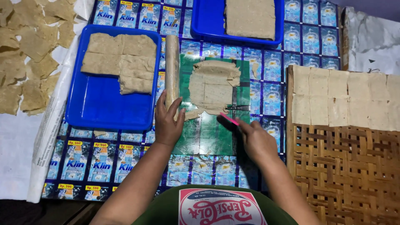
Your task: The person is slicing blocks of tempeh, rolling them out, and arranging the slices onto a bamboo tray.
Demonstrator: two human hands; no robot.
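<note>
At the middle of the counter [266,83], on a green mat [208,133], lies the flattened dough sheet [213,86], just beyond both our hands. Our left hand [167,121] closes its grip around the near end of a dough-coated rolling pin [172,68], which runs away from us along the left edge of the mat, beside the sheet. Our right hand [256,139] holds a thin pink-handled cutter [230,119] in a narrow pinch, its tip pointing at the near right corner of the sheet; we cannot tell whether it touches the dough.

The sheet is pale tan, speckled, roughly rectangular with ragged, folded edges, and scored into squares. Left of the pin, a blue tray [108,112] carries thicker dough slabs [118,62]; a second blue tray [208,29] sits far, holding another slab [250,18]. To the right, cut squares [341,100] lie in rows on a woven bamboo rack [346,175]. Dried pieces [29,54] are spread at far left.
</note>
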